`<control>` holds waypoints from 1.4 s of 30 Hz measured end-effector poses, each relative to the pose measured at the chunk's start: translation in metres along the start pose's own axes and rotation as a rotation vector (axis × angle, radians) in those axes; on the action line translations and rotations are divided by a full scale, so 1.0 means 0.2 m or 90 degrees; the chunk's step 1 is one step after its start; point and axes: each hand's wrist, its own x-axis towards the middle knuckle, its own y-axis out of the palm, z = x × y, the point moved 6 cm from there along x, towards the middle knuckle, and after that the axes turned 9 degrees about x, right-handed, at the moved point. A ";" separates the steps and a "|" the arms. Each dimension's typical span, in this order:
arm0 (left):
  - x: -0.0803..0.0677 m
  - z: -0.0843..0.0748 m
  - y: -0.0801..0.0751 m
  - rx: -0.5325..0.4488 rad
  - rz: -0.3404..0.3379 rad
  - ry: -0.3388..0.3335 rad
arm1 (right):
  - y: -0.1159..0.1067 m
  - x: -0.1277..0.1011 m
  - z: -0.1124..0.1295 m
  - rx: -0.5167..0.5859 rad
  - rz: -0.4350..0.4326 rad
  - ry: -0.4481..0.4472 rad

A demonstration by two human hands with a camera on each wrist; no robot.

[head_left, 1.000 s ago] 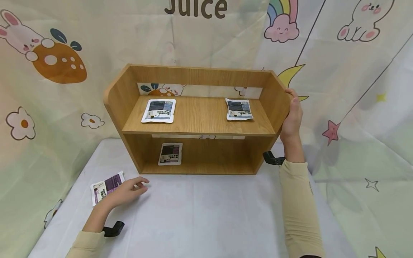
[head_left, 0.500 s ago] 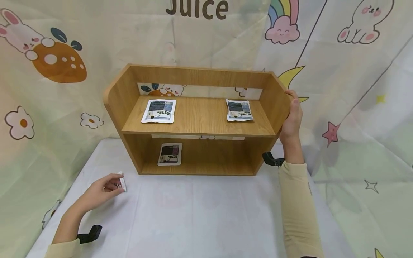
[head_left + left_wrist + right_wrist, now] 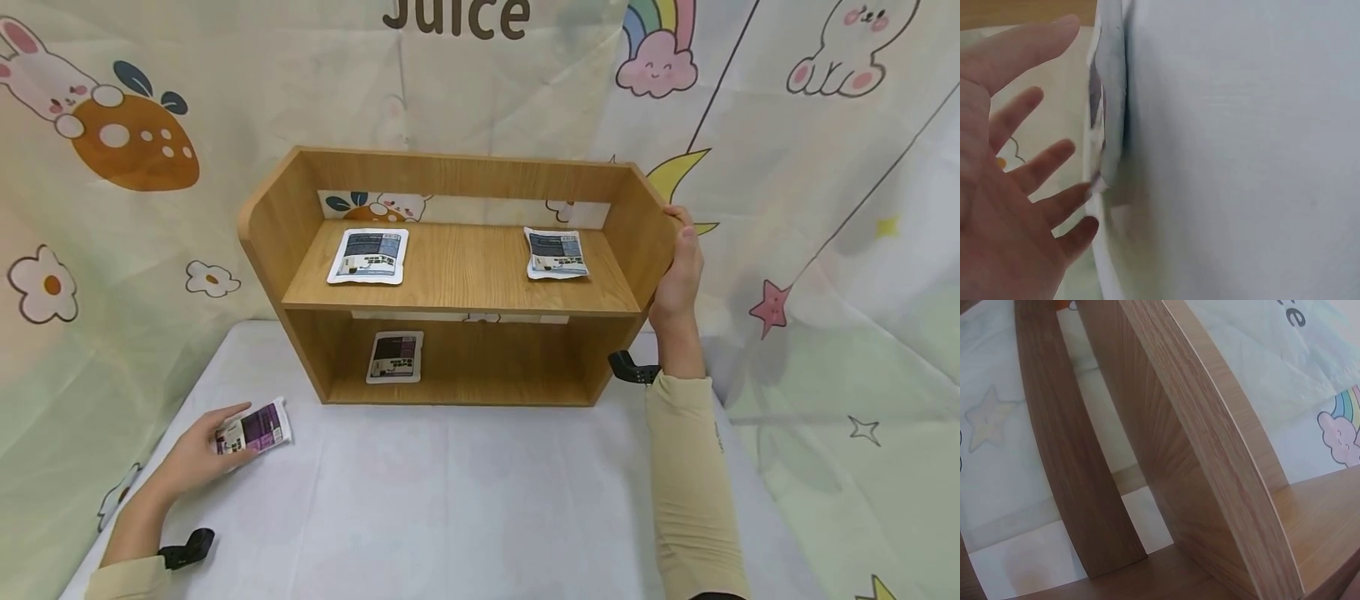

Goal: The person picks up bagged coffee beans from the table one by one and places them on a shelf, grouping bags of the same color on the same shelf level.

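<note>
Since half a second ago your left hand (image 3: 198, 454) has laid the purple pouch (image 3: 253, 427) flat on the tabletop (image 3: 465, 492) beneath nearly straight fingers, while your right hand (image 3: 678, 271) grips the shelf (image 3: 457, 275) side; sliding could crumple it.

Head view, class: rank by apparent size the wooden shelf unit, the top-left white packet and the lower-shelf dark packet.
1. Wooden shelf unit
2. Top-left white packet
3. Lower-shelf dark packet, though it sits farther back, so the true difference is unsure.
</note>
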 end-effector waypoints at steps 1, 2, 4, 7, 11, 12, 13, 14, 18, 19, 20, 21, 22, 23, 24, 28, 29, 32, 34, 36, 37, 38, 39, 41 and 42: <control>0.00 0.02 0.01 0.006 -0.007 0.000 | 0.00 0.00 0.00 0.000 0.000 0.001; -0.01 0.03 0.01 0.013 -0.011 -0.001 | 0.00 0.00 0.00 0.000 0.000 0.001; -0.01 0.05 0.02 0.023 -0.013 -0.002 | 0.01 0.00 -0.01 0.002 0.000 0.000; -0.01 0.05 0.03 0.079 -0.009 -0.016 | 0.01 0.00 -0.01 0.008 0.003 0.003; 0.01 0.04 0.05 0.174 0.024 -0.048 | 0.00 0.01 -0.01 0.019 -0.003 0.008; 0.01 0.04 0.05 0.189 0.030 -0.053 | 0.00 0.01 -0.01 0.020 -0.004 0.009; 0.02 0.03 0.05 0.199 0.034 -0.055 | 0.00 0.01 -0.01 0.020 -0.006 0.010; 0.03 0.03 0.05 0.208 0.036 -0.055 | 0.00 0.01 -0.01 0.020 -0.008 0.010; 0.03 0.01 0.06 0.220 0.041 -0.056 | 0.00 0.01 -0.01 0.009 -0.007 0.016; 0.03 0.01 0.06 0.220 0.042 -0.058 | -0.01 0.01 -0.01 0.007 -0.009 0.017; 0.03 0.00 0.07 0.219 0.046 -0.058 | -0.01 0.00 -0.01 0.005 -0.012 0.019; 0.03 0.00 0.07 0.214 0.050 -0.057 | -0.01 0.00 -0.01 0.004 -0.013 0.018; 0.04 0.00 0.07 0.207 0.050 -0.057 | -0.01 0.00 -0.01 0.004 -0.016 0.017; 0.04 -0.01 0.07 0.200 0.050 -0.057 | -0.02 0.00 -0.01 0.005 -0.018 0.016; 0.04 -0.02 0.07 0.187 0.051 -0.056 | -0.01 0.00 -0.01 0.009 -0.018 0.013; 0.03 -0.04 0.08 0.111 0.078 -0.058 | -0.01 0.00 0.00 0.018 -0.019 0.010; 0.03 -0.04 0.09 0.092 0.087 -0.058 | -0.01 0.00 0.00 0.020 -0.018 0.010; 0.03 -0.06 0.12 0.054 0.101 -0.051 | 0.00 0.00 0.00 0.026 -0.017 0.006; 0.02 -0.08 0.13 0.038 0.096 -0.041 | 0.00 0.00 0.00 0.025 -0.013 0.002; 0.02 -0.09 0.14 0.027 0.088 -0.031 | 0.00 0.00 0.00 0.024 -0.007 -0.002; 0.02 -0.10 0.15 0.023 0.083 -0.026 | 0.00 0.00 0.00 0.025 -0.005 -0.003; 0.02 -0.11 0.16 0.018 0.077 -0.021 | 0.00 0.00 0.00 0.018 -0.005 0.002; 0.02 -0.12 0.17 0.014 0.073 -0.016 | 0.00 0.00 0.00 0.013 -0.006 0.005; 0.03 -0.15 0.18 0.007 0.063 -0.006 | 0.00 0.00 0.00 0.008 -0.007 0.005; 0.03 -0.16 0.19 0.003 0.061 -0.003 | 0.00 0.00 0.00 0.006 -0.007 0.003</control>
